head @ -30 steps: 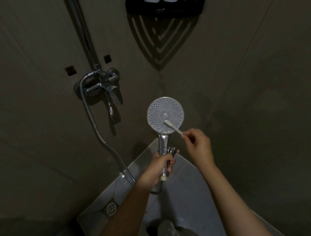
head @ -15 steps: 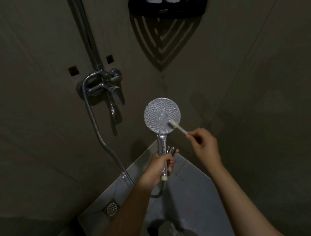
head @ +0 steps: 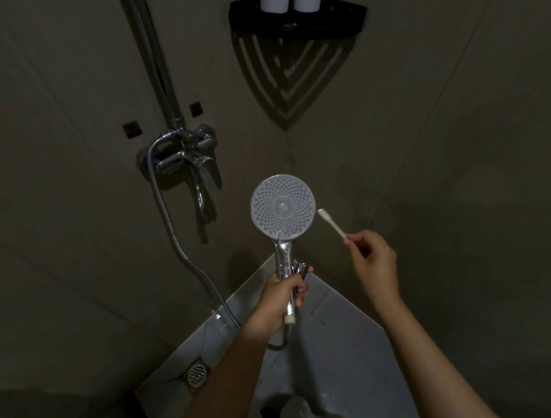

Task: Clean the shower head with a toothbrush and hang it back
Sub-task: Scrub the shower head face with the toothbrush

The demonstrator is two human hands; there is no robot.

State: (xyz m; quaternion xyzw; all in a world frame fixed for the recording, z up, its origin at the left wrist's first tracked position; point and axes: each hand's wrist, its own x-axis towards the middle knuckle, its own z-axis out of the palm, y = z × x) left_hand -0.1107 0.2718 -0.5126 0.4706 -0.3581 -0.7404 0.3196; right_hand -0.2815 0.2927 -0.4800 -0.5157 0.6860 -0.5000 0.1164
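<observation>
Left hand [head: 280,301] grips the chrome handle of the shower head [head: 282,206], fingers curled round it, held upright in the middle of the scene with the round nozzle face turned to the camera. Right hand [head: 374,265] pinches the end of a white toothbrush [head: 331,223], with the brush head just right of the nozzle rim, apart from it, not touching. The hands are apart, the right one higher and to the right. A short chrome piece [head: 301,267] sticks out beside the handle at the left fingers; cannot tell what it is. A metal hose [head: 167,214] runs from below the handle, loops left along the wall and goes up to the chrome mixer tap [head: 190,155] on the far left wall. A riser pipe [head: 158,59] goes up from the tap and out of frame. Two small dark square marks [head: 131,130] sit on the wall either side of the pipe. A black corner shelf [head: 298,21] is at the far top, casting a striped shadow [head: 286,77] on the wall below it. Two white containers [head: 272,3] stand on it, cut off by the frame edge, so any print is out of view. The pale tiled floor [head: 343,343] is near, below the hands, with a round drain grate [head: 196,373] at near left. The scene is dim. Nothing lies between the brush and the nozzle face.
</observation>
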